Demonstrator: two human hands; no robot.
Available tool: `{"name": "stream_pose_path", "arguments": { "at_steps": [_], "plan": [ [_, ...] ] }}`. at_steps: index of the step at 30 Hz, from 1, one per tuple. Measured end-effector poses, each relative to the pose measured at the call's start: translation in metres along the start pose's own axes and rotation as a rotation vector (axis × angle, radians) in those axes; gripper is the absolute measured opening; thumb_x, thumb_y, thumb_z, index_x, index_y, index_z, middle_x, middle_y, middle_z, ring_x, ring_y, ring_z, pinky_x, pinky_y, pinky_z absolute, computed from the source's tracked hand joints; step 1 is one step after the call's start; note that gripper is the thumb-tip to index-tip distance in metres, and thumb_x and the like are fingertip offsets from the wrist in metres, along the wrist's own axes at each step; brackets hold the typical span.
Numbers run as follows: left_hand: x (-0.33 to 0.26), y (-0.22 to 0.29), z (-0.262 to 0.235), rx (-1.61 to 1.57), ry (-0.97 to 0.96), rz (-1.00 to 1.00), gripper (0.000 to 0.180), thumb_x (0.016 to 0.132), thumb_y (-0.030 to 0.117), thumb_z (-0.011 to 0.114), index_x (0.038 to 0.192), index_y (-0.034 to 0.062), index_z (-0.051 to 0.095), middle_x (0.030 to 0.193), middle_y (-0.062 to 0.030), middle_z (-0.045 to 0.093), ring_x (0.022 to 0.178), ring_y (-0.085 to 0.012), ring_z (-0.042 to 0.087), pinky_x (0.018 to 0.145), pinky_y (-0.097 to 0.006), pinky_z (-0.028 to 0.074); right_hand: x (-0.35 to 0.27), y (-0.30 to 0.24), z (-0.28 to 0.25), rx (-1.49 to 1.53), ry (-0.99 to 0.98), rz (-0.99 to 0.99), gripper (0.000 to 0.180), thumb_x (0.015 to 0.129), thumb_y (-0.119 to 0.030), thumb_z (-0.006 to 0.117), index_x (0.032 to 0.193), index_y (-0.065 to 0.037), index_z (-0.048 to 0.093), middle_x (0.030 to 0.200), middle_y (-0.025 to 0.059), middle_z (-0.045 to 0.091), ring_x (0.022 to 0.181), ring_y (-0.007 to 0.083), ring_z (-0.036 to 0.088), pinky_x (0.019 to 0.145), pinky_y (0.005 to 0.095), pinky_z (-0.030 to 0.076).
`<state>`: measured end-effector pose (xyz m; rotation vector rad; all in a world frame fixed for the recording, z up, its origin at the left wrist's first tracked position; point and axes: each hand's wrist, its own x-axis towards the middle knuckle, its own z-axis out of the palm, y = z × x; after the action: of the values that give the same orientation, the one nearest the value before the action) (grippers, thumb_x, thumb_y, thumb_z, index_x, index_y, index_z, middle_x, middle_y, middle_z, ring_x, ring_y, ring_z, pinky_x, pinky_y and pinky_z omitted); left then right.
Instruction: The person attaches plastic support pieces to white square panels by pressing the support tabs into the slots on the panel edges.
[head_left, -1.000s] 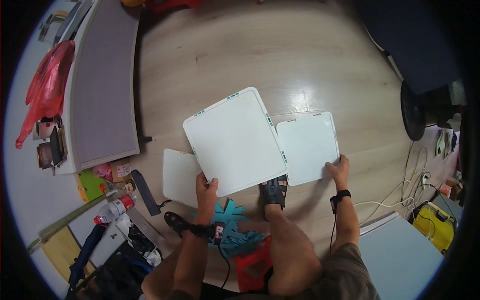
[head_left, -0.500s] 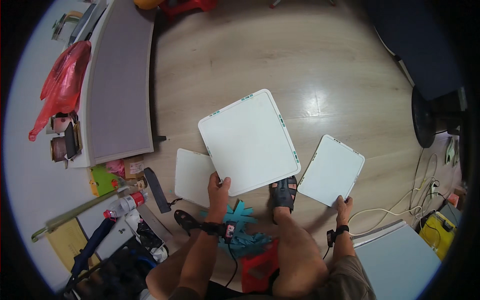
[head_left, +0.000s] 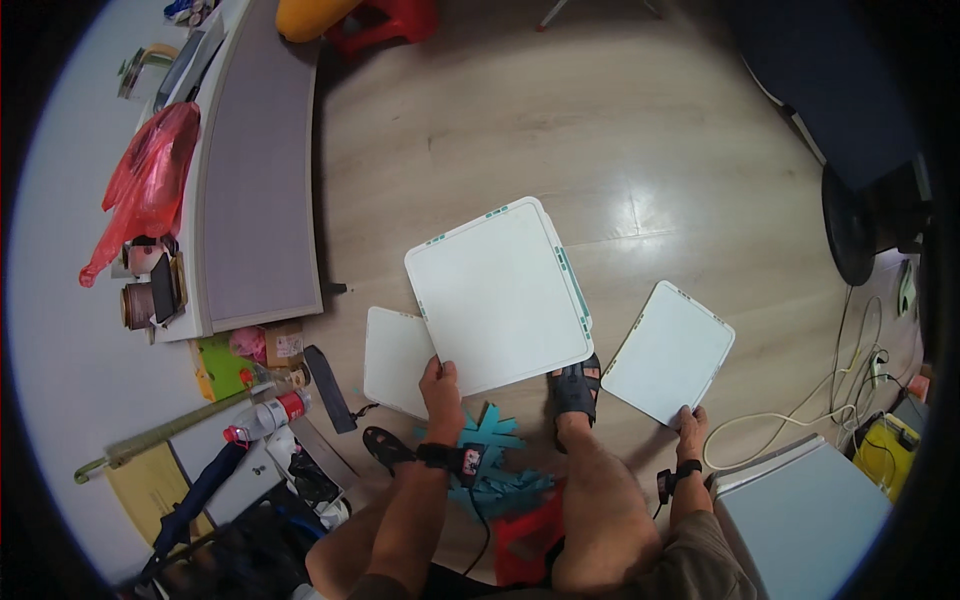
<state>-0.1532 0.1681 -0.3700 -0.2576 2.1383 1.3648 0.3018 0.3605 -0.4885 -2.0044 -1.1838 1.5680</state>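
Note:
My left hand [head_left: 440, 388] grips the near edge of a large white square panel [head_left: 500, 300], thumb on top and fingers hidden underneath. The panel has rounded corners and small green marks along its rim. Past its right edge shows a second rim with green strips; I cannot tell whether this is another panel. A smaller white panel [head_left: 393, 360] lies partly covered at its left. My right hand [head_left: 690, 428] is closed on the near corner of another smaller white panel [head_left: 668, 352], held off to the right.
Teal strips [head_left: 490, 435] lie on the floor between my feet, by a red stool [head_left: 527, 545]. At left stand a cabinet [head_left: 262, 180], a bottle [head_left: 265, 415] and an umbrella [head_left: 205, 490]. Cables [head_left: 780, 425] and a grey-topped box [head_left: 810, 510] are at right.
The large panel appears slightly smaller and tilted differently, and a second rim now shows along its right edge. The whole view has shifted a little; both hands keep their hold.

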Motion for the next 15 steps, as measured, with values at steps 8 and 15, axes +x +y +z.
{"name": "stream_pose_path", "arguments": {
  "at_steps": [8,15],
  "plan": [
    [-0.003,-0.004,-0.007,-0.153,0.048,-0.008,0.028,0.092,0.005,0.055,0.118,-0.0037,0.06,0.093,0.0006,0.061,0.078,-0.0074,0.052,0.07,-0.022,0.042,0.004,0.001,0.001,0.184,0.092,0.058,0.01,0.083,-0.015,0.058,0.084,-0.005,0.056,0.069,-0.003,0.051,0.057,0.0084,0.044,0.05,0.026,0.035],
    [-0.003,-0.01,-0.014,-0.164,0.062,-0.014,0.029,0.092,0.004,0.056,0.119,-0.0044,0.059,0.095,-0.0008,0.062,0.081,-0.0086,0.054,0.073,-0.024,0.044,-0.009,-0.047,0.012,0.296,0.073,-0.072,0.016,0.091,-0.018,0.057,0.094,-0.003,0.06,0.082,-0.0017,0.057,0.071,0.0085,0.049,0.064,0.0256,0.04]
  ]
}}
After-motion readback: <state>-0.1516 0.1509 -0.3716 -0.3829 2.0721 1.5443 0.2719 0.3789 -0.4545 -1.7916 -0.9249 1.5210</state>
